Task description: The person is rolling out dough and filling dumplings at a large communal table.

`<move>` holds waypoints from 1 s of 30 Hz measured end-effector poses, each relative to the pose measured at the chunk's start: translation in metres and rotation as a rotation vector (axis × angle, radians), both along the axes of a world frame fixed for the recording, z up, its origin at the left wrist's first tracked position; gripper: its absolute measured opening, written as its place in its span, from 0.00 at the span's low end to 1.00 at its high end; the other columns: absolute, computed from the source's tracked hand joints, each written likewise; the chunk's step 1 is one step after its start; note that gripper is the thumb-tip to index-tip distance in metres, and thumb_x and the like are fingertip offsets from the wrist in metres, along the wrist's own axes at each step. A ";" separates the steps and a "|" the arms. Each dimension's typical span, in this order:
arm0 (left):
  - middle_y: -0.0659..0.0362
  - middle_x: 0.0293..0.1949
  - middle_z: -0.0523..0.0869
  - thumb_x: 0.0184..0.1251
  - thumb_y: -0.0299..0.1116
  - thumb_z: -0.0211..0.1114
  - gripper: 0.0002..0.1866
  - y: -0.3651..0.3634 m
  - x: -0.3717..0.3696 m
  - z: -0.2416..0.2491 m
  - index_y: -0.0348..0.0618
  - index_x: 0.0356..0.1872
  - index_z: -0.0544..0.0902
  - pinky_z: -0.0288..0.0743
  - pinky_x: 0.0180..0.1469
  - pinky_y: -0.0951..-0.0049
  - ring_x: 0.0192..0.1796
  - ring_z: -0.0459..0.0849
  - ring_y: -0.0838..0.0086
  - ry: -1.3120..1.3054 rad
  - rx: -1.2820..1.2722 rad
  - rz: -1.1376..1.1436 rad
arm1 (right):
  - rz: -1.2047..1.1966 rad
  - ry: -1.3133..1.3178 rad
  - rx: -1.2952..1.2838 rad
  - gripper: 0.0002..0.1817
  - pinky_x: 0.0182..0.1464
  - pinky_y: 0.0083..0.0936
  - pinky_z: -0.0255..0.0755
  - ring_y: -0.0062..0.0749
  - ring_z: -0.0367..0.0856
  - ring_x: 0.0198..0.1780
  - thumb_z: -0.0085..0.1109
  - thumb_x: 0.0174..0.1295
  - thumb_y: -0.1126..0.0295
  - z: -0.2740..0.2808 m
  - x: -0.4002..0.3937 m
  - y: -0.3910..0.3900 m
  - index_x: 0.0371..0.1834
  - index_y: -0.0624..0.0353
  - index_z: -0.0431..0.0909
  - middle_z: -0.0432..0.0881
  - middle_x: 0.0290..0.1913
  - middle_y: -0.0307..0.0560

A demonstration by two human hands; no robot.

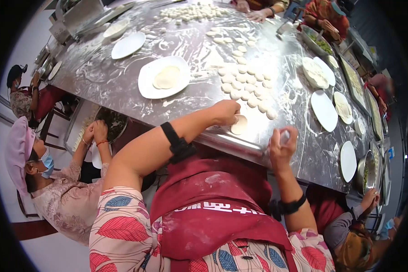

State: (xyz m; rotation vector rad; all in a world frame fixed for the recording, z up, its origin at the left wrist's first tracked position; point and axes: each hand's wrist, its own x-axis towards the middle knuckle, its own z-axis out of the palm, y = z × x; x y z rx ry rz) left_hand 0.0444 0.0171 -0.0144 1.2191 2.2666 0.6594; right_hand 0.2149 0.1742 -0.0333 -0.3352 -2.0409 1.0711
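My left hand [226, 113] is closed on the edge of a thin, round dough wrapper [239, 125] at the near side of the steel table. To its right, my right hand [283, 146] is curled around a rolling pin [240, 144]. The pin looks blurred and lies along the table edge, beside the wrapper. Just beyond my hands are several small, flattened dough pieces [245, 86] on the floured surface. At the left, a white plate [145, 84] holds a few rolled wrappers [166, 78].
More dough pieces [192, 12] lie at the far side. Another white plate [128, 45] is at the far left, and several plates [324, 111] stand at the right near a bowl of green filling [319, 43]. Co-workers [54, 181] sit around the table.
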 end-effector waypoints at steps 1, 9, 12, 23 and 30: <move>0.47 0.29 0.83 0.51 0.33 0.62 0.09 -0.004 -0.001 -0.001 0.38 0.31 0.81 0.74 0.39 0.63 0.36 0.83 0.58 -0.073 0.024 0.005 | -0.003 0.020 0.030 0.07 0.29 0.32 0.70 0.34 0.74 0.25 0.53 0.57 0.79 -0.005 0.002 0.001 0.36 0.60 0.67 0.72 0.26 0.48; 0.44 0.32 0.83 0.56 0.34 0.60 0.11 0.017 0.005 0.010 0.36 0.33 0.82 0.73 0.42 0.62 0.38 0.82 0.54 0.015 -0.015 0.011 | -0.090 -0.011 0.198 0.10 0.29 0.40 0.71 0.58 0.78 0.28 0.57 0.56 0.75 0.021 -0.075 0.015 0.38 0.58 0.67 0.77 0.27 0.60; 0.45 0.32 0.83 0.53 0.31 0.61 0.10 0.013 0.010 0.009 0.36 0.34 0.81 0.73 0.42 0.64 0.38 0.82 0.56 0.008 -0.013 -0.003 | -0.058 -0.023 0.104 0.08 0.30 0.35 0.71 0.44 0.78 0.26 0.56 0.57 0.76 0.007 -0.017 0.005 0.36 0.60 0.67 0.74 0.27 0.52; 0.47 0.28 0.84 0.52 0.29 0.60 0.08 0.030 0.009 0.007 0.36 0.31 0.82 0.73 0.38 0.65 0.33 0.81 0.61 -0.058 0.002 0.026 | -0.110 0.023 0.239 0.10 0.28 0.39 0.71 0.54 0.78 0.25 0.57 0.56 0.76 0.017 -0.074 0.016 0.38 0.59 0.67 0.76 0.26 0.58; 0.49 0.28 0.82 0.50 0.26 0.59 0.07 0.011 0.013 0.008 0.37 0.31 0.79 0.73 0.37 0.67 0.33 0.81 0.65 -0.145 0.020 0.022 | -0.037 0.007 0.022 0.09 0.27 0.33 0.71 0.38 0.76 0.23 0.55 0.56 0.78 -0.008 0.010 -0.004 0.38 0.60 0.66 0.73 0.26 0.49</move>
